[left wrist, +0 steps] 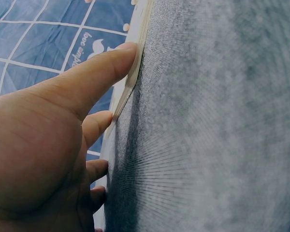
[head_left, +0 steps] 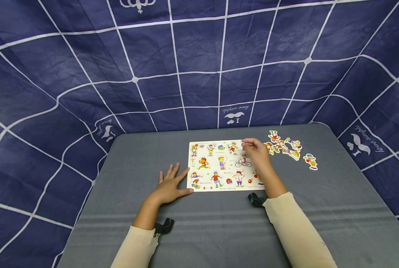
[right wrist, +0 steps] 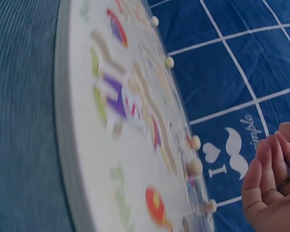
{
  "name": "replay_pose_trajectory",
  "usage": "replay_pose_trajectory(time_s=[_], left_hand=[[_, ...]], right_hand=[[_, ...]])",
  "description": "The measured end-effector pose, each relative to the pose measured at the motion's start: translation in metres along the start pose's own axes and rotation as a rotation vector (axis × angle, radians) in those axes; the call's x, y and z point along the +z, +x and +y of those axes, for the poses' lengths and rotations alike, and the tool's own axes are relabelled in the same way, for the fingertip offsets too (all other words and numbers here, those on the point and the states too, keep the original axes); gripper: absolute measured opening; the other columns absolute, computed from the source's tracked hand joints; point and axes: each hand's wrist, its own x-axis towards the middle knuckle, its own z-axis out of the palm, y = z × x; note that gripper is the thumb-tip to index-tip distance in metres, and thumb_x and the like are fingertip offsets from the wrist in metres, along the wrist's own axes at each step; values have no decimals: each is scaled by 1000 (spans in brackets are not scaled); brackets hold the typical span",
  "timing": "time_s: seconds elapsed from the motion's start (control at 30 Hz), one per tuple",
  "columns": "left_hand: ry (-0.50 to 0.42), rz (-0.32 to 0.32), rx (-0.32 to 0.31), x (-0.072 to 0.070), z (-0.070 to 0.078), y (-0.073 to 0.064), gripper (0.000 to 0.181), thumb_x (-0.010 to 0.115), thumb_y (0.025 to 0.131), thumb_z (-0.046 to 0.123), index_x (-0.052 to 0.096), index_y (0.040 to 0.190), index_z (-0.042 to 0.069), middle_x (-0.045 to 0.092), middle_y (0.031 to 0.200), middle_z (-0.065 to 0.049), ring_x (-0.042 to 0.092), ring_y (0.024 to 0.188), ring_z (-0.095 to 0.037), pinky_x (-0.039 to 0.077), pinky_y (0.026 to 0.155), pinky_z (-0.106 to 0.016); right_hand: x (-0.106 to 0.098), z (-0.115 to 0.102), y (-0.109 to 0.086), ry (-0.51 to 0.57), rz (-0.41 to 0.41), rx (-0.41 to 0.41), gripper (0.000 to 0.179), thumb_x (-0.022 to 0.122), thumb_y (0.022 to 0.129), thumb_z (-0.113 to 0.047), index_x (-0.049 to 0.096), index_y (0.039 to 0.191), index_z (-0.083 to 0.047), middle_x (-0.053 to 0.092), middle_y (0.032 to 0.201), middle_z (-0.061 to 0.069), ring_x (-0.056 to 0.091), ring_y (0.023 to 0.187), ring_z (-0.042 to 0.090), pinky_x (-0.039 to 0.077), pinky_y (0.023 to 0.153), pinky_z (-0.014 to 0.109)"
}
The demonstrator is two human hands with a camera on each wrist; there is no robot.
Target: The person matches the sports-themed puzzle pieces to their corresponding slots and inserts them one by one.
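A pale puzzle board [head_left: 227, 180] printed with children at sports lies on the grey table, with pieces carrying small round knobs [right wrist: 194, 167]. My left hand [head_left: 170, 187] lies spread at its left edge; in the left wrist view the thumb [left wrist: 111, 60] touches the board's edge. Over the board's top right corner is my right hand [head_left: 257, 153], thumb and fingertips close together. In the right wrist view those fingers [right wrist: 265, 169] are bunched above the board; whether they pinch anything is hidden. A child in purple trousers [right wrist: 117, 96] shows on the board.
Several loose cut-out puzzle pieces [head_left: 291, 153] lie in a cluster right of the board, and one child-shaped piece [head_left: 310, 161] sits apart. Blue cloth with white lines [head_left: 199, 89] hangs behind and at both sides. Black wrist devices [head_left: 165, 226] sit below both hands.
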Motion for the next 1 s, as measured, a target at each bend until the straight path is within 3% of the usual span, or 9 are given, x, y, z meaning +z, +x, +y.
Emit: replay_pose_trajectory(time_s=[0.13, 0.37, 0.63, 0.87, 1.0], left_hand=[[-3, -6, -3, 1, -1, 1, 88, 67, 88, 64, 28, 161, 33, 5, 172, -13, -6, 159, -38, -9, 120, -70], [3, -7, -2, 1, -2, 1, 88, 68, 88, 63, 28, 161, 33, 4, 172, -13, -6, 159, -38, -10, 120, -70], [20, -21, -8, 0, -3, 2, 88, 66, 89, 64, 26, 161, 34, 3, 172, -12, -7, 159, -37, -10, 120, -70], [23, -20, -18, 0, -3, 2, 89, 67, 89, 63, 25, 161, 34, 3, 172, -13, -8, 159, -37, -10, 120, -69], [14, -18, -11, 1, -3, 3, 89, 66, 88, 64, 26, 161, 34, 3, 172, -12, -7, 159, -37, -11, 120, -70]], right_hand=[[-10, 6, 1, -42, 22, -8, 30, 68, 96, -19, 69, 119, 0, 66, 92, -6, 63, 82, 4, 51, 73, 14], [-27, 13, 7, -61, 38, -1, 30, 65, 97, -15, 68, 121, 2, 69, 104, 13, 65, 85, 9, 54, 76, 21], [-48, 16, 13, -59, 95, 45, 34, 65, 97, -14, 66, 125, 6, 66, 94, -3, 64, 85, 4, 54, 76, 15], [-63, 24, 20, -184, 121, 30, 31, 67, 96, -13, 68, 122, 4, 64, 85, -16, 60, 74, -4, 50, 67, 11], [-69, 27, 22, -239, 114, 17, 31, 67, 96, -12, 68, 121, 5, 65, 85, -13, 57, 70, -10, 47, 65, 8]])
